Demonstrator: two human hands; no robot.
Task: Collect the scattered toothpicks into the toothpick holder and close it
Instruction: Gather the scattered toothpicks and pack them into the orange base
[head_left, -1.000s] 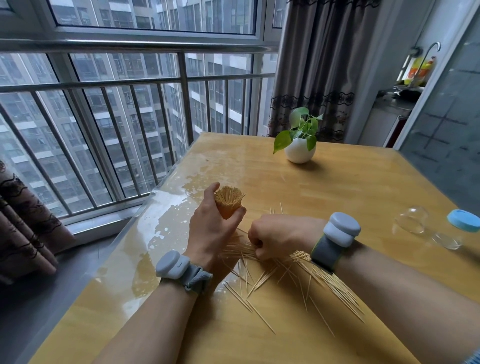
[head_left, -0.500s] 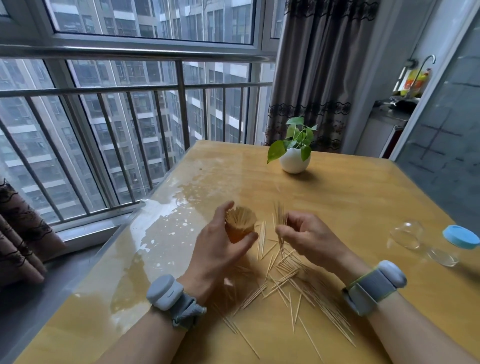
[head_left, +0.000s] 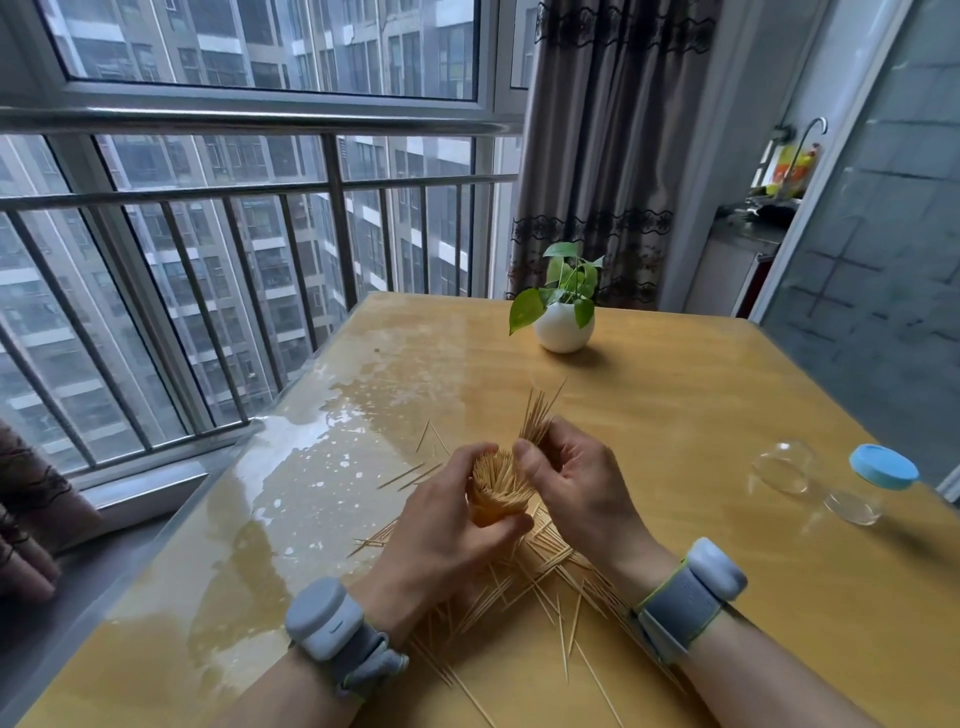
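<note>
Many loose toothpicks (head_left: 545, 587) lie on the surface (head_left: 727, 415) at 6 o'clock. Left hand (head_left: 441, 535) clamps a thick bundle (head_left: 501, 480); right hand (head_left: 576, 483) pinches a smaller bunch (head_left: 537, 415) just beside it. Clear holder (head_left: 852, 504) at 3 o'clock, well apart, looks empty. Judgement: gathering partway; filling and closing not yet done.

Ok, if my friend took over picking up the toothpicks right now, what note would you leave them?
Left hand: grips a thick bundle of toothpicks, held upright.
Right hand: pinches a smaller bunch, right beside the bundle.
Loose toothpicks lie on the table under both hands.
The clear container with a blue cap, likely the holder, and a clear piece lie at the right. No hand touches them.
Done: some toothpicks gathered.
Left: gather the rest, fill the container, close it.
</note>
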